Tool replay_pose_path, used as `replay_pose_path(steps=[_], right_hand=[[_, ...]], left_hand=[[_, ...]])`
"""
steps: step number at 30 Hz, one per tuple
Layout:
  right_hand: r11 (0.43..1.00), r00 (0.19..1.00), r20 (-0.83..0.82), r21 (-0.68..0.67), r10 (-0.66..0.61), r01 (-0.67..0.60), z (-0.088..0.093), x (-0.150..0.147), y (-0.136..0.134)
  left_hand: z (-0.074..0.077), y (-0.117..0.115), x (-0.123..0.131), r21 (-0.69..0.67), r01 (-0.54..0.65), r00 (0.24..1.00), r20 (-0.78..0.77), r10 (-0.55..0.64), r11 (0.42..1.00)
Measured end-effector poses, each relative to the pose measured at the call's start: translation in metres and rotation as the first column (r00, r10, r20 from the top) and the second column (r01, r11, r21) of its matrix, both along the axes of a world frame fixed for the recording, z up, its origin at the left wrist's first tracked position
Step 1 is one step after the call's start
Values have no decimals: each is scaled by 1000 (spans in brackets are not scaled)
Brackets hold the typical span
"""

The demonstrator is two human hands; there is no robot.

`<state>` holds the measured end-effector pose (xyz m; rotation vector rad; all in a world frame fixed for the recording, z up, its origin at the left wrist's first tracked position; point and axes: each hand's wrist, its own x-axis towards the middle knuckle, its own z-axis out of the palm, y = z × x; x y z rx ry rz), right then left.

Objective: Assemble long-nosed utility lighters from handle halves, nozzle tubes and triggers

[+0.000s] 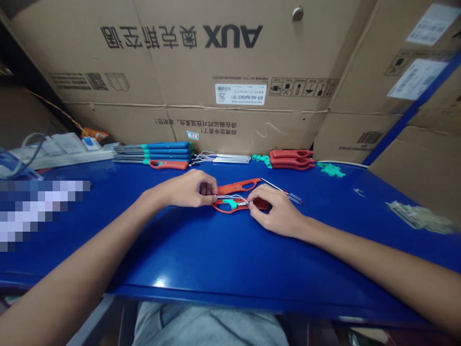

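My left hand (183, 190) curls over the near end of an orange plastic lighter shell (237, 186), its fingertips pinching a thin white wire (232, 197). My right hand (275, 209) lies across a second orange shell (225, 206), which has a green part (231, 204) fitted in it. Its fingertips meet a small metal tip (245, 203) at the wire's end. Just beyond my right hand, a thin screwdriver (293, 197) with a clear handle lies by the upper shell. My hands hide parts of both shells.
Along the back of the blue workbench (180, 254) lie several blue and orange lighters (153, 153), metal rods (223, 158), green parts (261, 159) and stacked orange shells (291, 159). A power strip (61, 154) sits back left, and cardboard boxes (180, 72) form a wall behind.
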<state>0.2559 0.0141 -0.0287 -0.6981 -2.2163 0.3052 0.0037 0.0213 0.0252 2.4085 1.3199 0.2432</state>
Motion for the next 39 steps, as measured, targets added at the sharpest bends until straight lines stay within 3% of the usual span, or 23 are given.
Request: replay_pose_path(steps=[21,39], right_hand=[[997,998,32,51,56,-58,-5,1,2],[987,984,119,75,132,-142,-6,3,5]], left_hand=[[-4,-5,13,78,33,999,-24,-31,996],[-9,-4,16,-12,27,997,75,-26,1000]])
